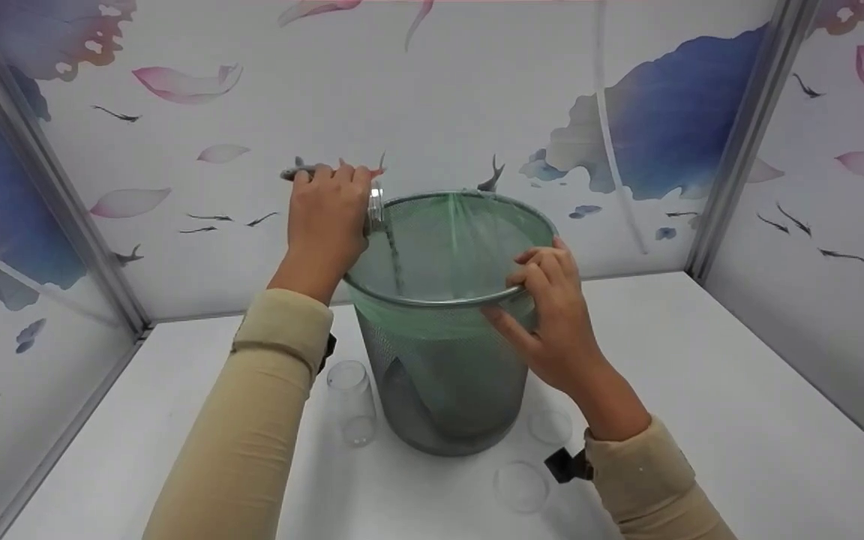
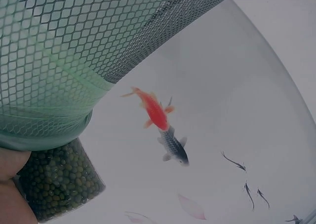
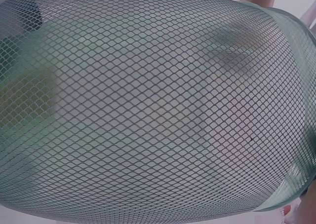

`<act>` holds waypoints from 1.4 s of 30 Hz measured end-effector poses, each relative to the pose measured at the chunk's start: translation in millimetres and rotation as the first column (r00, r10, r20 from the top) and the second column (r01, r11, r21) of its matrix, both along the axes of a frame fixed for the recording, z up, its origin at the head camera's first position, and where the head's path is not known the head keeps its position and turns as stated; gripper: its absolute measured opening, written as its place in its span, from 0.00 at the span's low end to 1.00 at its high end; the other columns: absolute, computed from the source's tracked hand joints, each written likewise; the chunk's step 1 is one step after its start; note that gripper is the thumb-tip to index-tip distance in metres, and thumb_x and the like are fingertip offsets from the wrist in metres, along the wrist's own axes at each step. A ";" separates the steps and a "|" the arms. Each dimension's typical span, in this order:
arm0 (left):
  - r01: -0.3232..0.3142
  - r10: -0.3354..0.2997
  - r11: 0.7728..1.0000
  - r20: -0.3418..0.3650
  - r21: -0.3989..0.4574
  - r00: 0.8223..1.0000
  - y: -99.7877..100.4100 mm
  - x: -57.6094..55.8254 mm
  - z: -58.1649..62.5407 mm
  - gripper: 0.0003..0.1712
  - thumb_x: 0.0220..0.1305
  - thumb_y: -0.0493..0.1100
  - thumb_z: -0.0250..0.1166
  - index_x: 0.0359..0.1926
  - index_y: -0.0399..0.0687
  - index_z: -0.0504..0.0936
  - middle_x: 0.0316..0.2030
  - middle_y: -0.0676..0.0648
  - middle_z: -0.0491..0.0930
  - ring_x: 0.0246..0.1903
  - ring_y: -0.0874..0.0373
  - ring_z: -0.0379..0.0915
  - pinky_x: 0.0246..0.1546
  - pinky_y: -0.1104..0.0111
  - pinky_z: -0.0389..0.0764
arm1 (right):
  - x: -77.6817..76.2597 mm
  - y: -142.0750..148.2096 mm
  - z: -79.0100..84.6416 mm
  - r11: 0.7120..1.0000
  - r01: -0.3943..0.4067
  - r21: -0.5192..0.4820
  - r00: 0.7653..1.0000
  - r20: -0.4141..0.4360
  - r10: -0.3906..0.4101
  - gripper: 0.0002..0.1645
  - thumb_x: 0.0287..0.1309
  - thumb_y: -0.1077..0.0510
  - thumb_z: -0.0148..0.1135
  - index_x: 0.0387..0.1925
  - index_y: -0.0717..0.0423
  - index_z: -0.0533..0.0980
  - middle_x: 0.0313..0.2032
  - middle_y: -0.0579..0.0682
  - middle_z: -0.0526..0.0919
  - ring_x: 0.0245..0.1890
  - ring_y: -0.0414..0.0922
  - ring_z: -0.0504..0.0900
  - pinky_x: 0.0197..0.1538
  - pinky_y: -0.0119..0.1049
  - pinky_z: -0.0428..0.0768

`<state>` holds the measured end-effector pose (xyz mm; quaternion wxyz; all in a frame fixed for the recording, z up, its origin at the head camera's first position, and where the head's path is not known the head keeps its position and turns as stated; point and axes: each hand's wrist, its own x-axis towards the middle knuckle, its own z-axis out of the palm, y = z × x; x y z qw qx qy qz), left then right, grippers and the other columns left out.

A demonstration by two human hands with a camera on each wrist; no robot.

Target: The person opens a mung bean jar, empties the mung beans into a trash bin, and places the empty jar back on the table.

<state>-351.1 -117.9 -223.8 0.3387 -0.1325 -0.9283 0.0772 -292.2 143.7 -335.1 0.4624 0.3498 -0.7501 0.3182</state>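
My left hand (image 1: 329, 217) grips a clear jar (image 1: 376, 208), tipped sideways over the left rim of a mesh waste bin (image 1: 451, 390) lined with a green plastic bag (image 1: 432, 322). Green beans (image 2: 59, 179), which look like mung beans, fill much of the jar in the left wrist view. A dark stream of beans (image 1: 396, 262) drops from the jar's mouth into the bin. With curled fingers and thumb, my right hand (image 1: 556, 322) holds the bin's right front rim. Through the mesh in the right wrist view shows an olive-green patch (image 3: 27, 98), too blurred to name.
An uncapped clear jar (image 1: 352, 405) stands left of the bin on the white table (image 1: 702, 390). Two clear round discs, one near disc (image 1: 522, 486) and one farther disc (image 1: 550, 426), lie at the right. Printed panels (image 1: 439, 97) enclose the back and sides.
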 end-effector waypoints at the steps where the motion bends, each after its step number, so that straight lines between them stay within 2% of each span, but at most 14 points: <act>1: -0.001 0.001 1.000 0.001 0.000 1.000 0.1 0.1 -0.3 0.31 0.53 0.38 0.72 0.58 0.39 0.74 0.54 0.38 0.79 0.53 0.39 0.73 0.54 0.48 0.72 | 0.4 -0.2 0.1 1.000 -0.001 0.001 1.000 0.000 0.001 0.22 0.65 0.41 0.60 0.38 0.57 0.71 0.39 0.53 0.72 0.55 0.53 0.68 0.72 0.60 0.46; 10: -0.008 0.008 1.000 0.014 -0.004 1.000 2.5 0.1 -2.5 0.27 0.55 0.39 0.72 0.56 0.39 0.74 0.53 0.39 0.79 0.54 0.40 0.73 0.56 0.48 0.71 | 1.5 1.8 -2.0 1.000 0.001 0.001 1.000 0.006 -0.001 0.22 0.65 0.41 0.60 0.39 0.57 0.72 0.40 0.53 0.72 0.55 0.53 0.68 0.72 0.60 0.46; 15: -0.012 0.012 1.000 0.007 -0.029 1.000 4.3 -0.6 -1.0 0.26 0.56 0.38 0.70 0.56 0.39 0.74 0.52 0.39 0.79 0.52 0.40 0.74 0.54 0.49 0.72 | 0.9 3.6 -1.4 1.000 0.008 0.001 1.000 0.005 -0.008 0.20 0.64 0.43 0.61 0.39 0.57 0.71 0.40 0.53 0.72 0.55 0.53 0.68 0.72 0.60 0.46; 22: 0.000 0.000 1.000 0.002 -0.029 1.000 0.7 0.2 1.5 0.29 0.55 0.37 0.70 0.59 0.39 0.73 0.54 0.38 0.79 0.54 0.40 0.73 0.55 0.47 0.72 | 0.1 -0.2 0.4 1.000 0.003 0.000 1.000 -0.005 -0.003 0.25 0.66 0.39 0.58 0.38 0.59 0.71 0.41 0.54 0.72 0.55 0.53 0.68 0.72 0.60 0.46; 31: 0.003 -0.003 0.999 0.001 -0.042 1.000 2.2 -0.3 1.5 0.30 0.56 0.37 0.71 0.60 0.39 0.73 0.55 0.38 0.78 0.55 0.40 0.73 0.56 0.47 0.71 | 0.3 -0.2 0.7 1.000 0.008 -0.004 1.000 -0.008 -0.008 0.26 0.65 0.37 0.57 0.38 0.57 0.71 0.42 0.54 0.73 0.55 0.52 0.68 0.72 0.60 0.46; 42: -0.012 0.012 0.998 0.010 -0.066 1.000 2.5 -0.7 0.2 0.30 0.56 0.37 0.71 0.60 0.39 0.73 0.55 0.38 0.78 0.55 0.40 0.73 0.56 0.47 0.71 | 0.0 0.0 -1.0 1.000 0.004 -0.003 1.000 -0.003 -0.004 0.24 0.65 0.39 0.59 0.39 0.57 0.72 0.42 0.54 0.73 0.55 0.53 0.68 0.72 0.59 0.46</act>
